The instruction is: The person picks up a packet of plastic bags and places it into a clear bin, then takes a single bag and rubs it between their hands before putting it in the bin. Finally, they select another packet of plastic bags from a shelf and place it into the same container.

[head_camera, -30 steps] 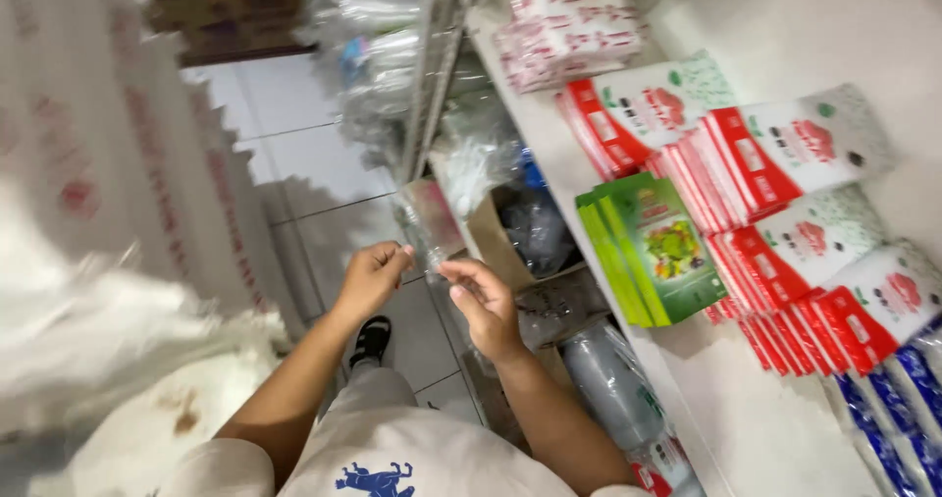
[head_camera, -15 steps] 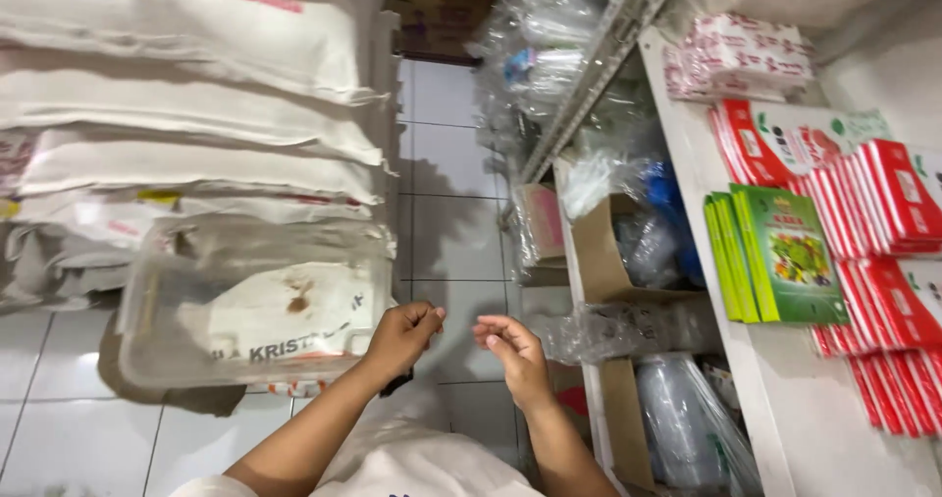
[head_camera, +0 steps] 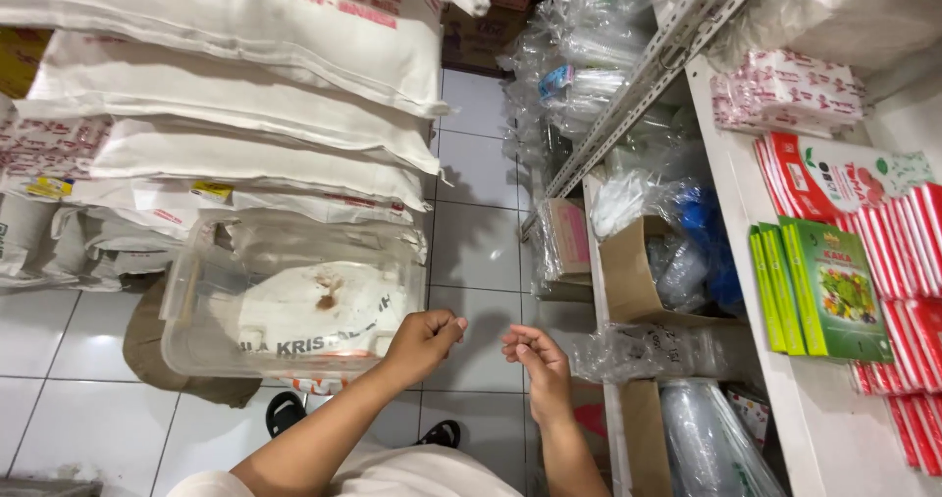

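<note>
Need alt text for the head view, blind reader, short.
Two bare hands, left hand and right hand, loosely curled over a tiled floor; whether they hold anything is unclear. Clear plastic bin and stacked white sacks left, stocked shelves right.

**Two bare hands, raised and loosely curled**

Both forearms reach up from the bottom edge, bare to the elbow. The left hand (head_camera: 422,338) is closed into a loose fist, thumb pressed against the forefinger. The right hand (head_camera: 535,355) sits just beside it, apart, fingers curled inward, thumb and fingertips pinched together. Whether either grips anything cannot be told.
</note>
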